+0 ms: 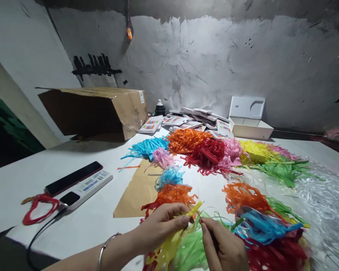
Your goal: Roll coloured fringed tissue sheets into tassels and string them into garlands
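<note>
My left hand, with a bangle at the wrist, is closed on a yellow paper tassel. The tassel's twisted tip sticks up past the fingertips, and its cut strips hang below the palm. Close beside that tip, my right hand is closed in a pinch on a thin strand whose kind I cannot make out. Under both hands lies a light green tassel. An orange tassel is just beyond my left hand. To the right of my right hand are a blue tassel and a dark red one.
Heaps of tassels, including an orange heap, line the table. Behind are flat printed packs, an open cardboard box and a white box. A phone and power bank lie left; clear shredded film lies right.
</note>
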Demonstrator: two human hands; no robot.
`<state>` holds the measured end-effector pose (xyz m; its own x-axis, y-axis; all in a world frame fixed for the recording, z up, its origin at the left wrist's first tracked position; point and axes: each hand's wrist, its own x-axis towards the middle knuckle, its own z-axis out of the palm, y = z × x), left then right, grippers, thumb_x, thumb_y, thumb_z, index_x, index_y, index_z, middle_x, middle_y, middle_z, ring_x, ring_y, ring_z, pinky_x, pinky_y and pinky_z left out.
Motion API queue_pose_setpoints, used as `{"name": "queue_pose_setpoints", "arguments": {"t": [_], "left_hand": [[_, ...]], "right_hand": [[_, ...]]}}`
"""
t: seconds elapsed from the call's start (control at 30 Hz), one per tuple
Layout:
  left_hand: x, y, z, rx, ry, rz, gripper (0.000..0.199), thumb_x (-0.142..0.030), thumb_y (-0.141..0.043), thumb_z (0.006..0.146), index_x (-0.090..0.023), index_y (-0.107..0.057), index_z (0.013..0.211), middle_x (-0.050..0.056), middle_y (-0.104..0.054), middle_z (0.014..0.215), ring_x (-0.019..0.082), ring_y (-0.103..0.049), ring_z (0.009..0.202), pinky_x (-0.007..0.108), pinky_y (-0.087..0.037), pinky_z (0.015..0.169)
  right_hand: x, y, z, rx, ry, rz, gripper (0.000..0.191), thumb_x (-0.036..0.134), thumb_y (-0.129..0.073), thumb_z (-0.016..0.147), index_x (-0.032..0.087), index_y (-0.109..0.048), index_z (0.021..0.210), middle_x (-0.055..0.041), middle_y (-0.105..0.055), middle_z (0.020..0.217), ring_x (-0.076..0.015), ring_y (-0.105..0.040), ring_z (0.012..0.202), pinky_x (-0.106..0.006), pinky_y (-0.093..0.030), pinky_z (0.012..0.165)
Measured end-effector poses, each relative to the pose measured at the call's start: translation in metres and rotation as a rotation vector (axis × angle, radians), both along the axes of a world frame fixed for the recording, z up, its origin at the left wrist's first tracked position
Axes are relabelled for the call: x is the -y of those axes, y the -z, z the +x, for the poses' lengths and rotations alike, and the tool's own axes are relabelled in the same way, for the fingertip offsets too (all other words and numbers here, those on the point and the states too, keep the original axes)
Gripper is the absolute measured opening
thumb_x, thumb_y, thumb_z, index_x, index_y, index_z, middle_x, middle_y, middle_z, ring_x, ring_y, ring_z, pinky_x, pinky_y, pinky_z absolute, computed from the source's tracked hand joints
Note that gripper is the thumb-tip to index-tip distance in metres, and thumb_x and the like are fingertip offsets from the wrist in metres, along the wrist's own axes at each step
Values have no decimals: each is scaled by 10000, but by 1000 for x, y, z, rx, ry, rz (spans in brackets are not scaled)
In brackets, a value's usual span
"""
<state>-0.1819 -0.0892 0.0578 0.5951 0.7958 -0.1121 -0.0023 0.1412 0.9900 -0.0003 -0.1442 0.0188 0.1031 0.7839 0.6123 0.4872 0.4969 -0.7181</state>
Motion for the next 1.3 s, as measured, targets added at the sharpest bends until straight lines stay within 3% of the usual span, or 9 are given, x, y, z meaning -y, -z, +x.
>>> {"name": "queue_pose_setpoints", "arguments": {"t": [0.1, 0.23, 0.43, 0.7, 0.77, 0.97, 1.1, 1.2, 1.3], "left_hand": [[1, -4, -3, -218, 78, 288, 448, -561, -590, 942, -130, -698, 887, 7, -578, 753, 128, -465, 688, 220, -356, 613], [-1, -9, -4, -315, 92, 392, 468, -556, -531, 965, -129, -686, 855, 6, -564, 715, 133, -455, 651, 233, -337, 582], [-4, -7, -5, -250, 128, 308, 468, -568, -564, 947, -125, -691, 869, -8, -521, 714, 128, -431, 664, 232, -318, 591], [-7, 0, -6, -83, 158, 80, 469, -605, -653, 878, -137, -672, 856, -9, -522, 737, 130, -424, 688, 240, -325, 627], [-7, -2, -6, -171, 173, 182, 468, -597, -603, 917, -138, -673, 850, -9, -532, 728, 131, -441, 685, 236, -336, 625], [-6, -12, -5, -403, 251, 579, 388, -434, -427, 1042, -152, -671, 935, 57, -688, 852, 155, -581, 729, 232, -423, 666], [-3, -6, -2, -489, 266, 772, 310, -323, -405, 1043, -161, -659, 970, 87, -718, 893, 177, -634, 755, 238, -465, 673], [-4, 4, 2, -560, 322, 916, 231, -289, -488, 1004, -171, -684, 971, 90, -729, 855, 196, -644, 747, 264, -478, 675], [-25, 8, 3, -447, 422, 1017, 244, -336, -573, 978, -189, -712, 1115, 112, -761, 979, 228, -681, 869, 292, -520, 796]], "right_hand": [[-1, -3, 3, 17, -22, -20, 266, 364, -514, 1000, 241, -740, 931, -11, -696, 681, -138, -679, 594, -199, -527, 617], [-2, -4, 3, -125, -91, -196, 292, 432, -546, 982, 220, -725, 893, 22, -620, 591, -90, -517, 417, -179, -415, 431], [-2, -3, -1, -346, -182, -467, 356, 522, -579, 941, 197, -680, 837, 39, -596, 558, -51, -407, 342, -172, -269, 342], [-2, -8, -1, -192, -88, -261, 289, 461, -593, 936, 234, -725, 815, 23, -606, 596, -95, -513, 481, -188, -423, 506], [-2, -7, -1, -286, -126, -366, 334, 500, -606, 926, 210, -700, 789, 16, -608, 602, -73, -468, 431, -182, -373, 442], [-9, -4, -5, -657, -387, -723, 593, 665, -645, 852, 168, -623, 1174, 33, -619, 631, -55, -431, 330, -168, -287, 350], [-21, -2, 6, -473, -286, -542, 438, 605, -680, 856, 176, -695, 768, -12, -639, 670, -107, -586, 545, -193, -440, 503], [-35, 2, 26, -592, -96, -328, 375, 573, -775, 787, 206, -716, 737, -42, -701, 809, -182, -670, 821, -242, -538, 744], [-46, 10, 46, -914, -122, -390, 398, 599, -819, 730, 225, -694, 784, 23, -597, 614, -120, -565, 513, -227, -492, 486]]}}
